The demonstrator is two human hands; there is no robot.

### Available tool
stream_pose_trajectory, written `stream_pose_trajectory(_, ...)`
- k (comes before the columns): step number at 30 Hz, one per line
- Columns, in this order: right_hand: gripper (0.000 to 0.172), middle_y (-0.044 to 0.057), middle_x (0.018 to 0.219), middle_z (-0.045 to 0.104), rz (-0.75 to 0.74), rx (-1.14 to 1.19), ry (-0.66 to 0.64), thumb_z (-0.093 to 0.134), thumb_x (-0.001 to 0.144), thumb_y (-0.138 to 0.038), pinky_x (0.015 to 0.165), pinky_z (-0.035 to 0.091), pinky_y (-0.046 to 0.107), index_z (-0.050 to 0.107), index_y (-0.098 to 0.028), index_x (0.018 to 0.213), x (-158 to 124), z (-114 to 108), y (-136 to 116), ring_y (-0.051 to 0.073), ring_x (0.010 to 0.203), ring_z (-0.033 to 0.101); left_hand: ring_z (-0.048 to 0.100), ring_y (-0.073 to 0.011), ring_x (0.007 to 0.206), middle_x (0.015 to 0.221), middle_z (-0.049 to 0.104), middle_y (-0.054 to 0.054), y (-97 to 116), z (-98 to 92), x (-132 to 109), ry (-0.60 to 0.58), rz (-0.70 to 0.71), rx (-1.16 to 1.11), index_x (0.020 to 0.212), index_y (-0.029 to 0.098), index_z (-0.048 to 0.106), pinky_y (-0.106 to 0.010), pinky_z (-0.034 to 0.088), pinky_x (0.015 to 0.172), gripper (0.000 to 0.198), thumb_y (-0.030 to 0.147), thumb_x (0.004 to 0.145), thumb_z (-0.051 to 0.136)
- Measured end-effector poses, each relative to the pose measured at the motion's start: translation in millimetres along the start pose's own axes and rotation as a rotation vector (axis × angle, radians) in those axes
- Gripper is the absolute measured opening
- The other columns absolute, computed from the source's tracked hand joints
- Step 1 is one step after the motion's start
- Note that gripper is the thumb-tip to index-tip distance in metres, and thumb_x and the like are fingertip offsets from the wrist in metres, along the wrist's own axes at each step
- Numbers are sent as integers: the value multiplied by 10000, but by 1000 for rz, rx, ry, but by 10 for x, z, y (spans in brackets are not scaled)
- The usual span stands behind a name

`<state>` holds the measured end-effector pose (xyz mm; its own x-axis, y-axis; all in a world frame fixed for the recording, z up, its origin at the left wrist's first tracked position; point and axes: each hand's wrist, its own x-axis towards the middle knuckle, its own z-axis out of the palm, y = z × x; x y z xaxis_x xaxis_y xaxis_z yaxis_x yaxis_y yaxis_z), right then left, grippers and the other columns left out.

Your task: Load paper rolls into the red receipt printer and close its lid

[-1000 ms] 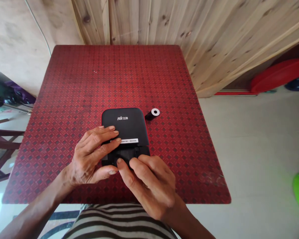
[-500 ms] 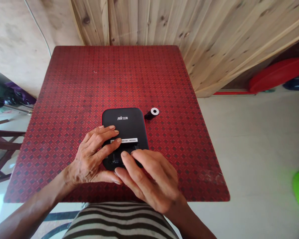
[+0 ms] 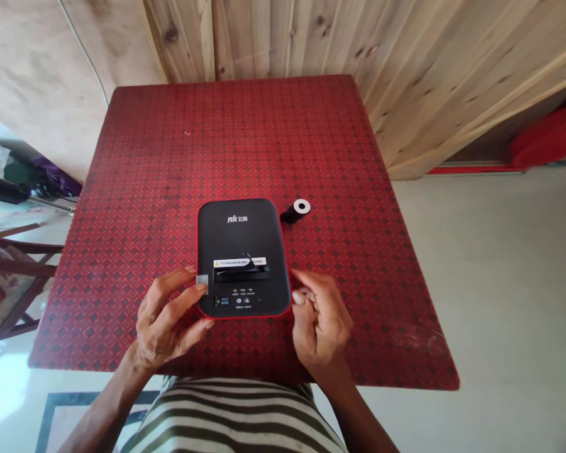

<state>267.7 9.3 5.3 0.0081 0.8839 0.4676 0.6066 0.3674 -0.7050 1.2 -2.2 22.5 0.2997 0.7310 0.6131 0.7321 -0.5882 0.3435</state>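
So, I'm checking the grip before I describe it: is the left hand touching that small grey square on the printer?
Touching: the head view shows the left hand with its fingertip against the grey square, at the left edge of the black printer.

Head-worn camera looks forward and down across the table [image 3: 245, 138].

- A compact printer [image 3: 240, 233] is sitting on the table [image 3: 193, 145], toward the near edge.
- A paper roll [image 3: 300, 206] is lying just right of it – slightly behind.
- The left hand [image 3: 167, 318] is touching the printer's left edge; the right hand [image 3: 321, 321] is staying just beside its right edge.
- A plank wall [image 3: 273, 38] is standing behind the table.
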Motion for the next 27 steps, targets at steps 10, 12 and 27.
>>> stream_pose_trajectory(10,266,53,941,744,140,140,-44,430,1069,-231,711,582,312,674,-222,1173,-30,135,38,195,783,726,727,-233,1037,1191,712,-129,2,145,-65,61,-47,-32,1378,211,598,-352,650,794,480,331,942,760)
stream_pose_trajectory(12,260,36,913,745,178,166,-46,430,1074,-237,691,569,295,681,-226,1143,-8,143,48,182,755,717,727,-235,1037,1178,715,-120,-5,161,-100,70,-58,-41,1367,214,606,-349,646,782,483,323,928,775)
stream_pose_trajectory(27,323,2,803,716,307,119,-17,424,1121,-361,617,541,277,713,-222,1158,-39,96,52,155,651,689,690,-251,1164,1331,670,-132,-25,211,-107,65,-205,-252,1273,222,649,-403,638,886,476,404,882,851)
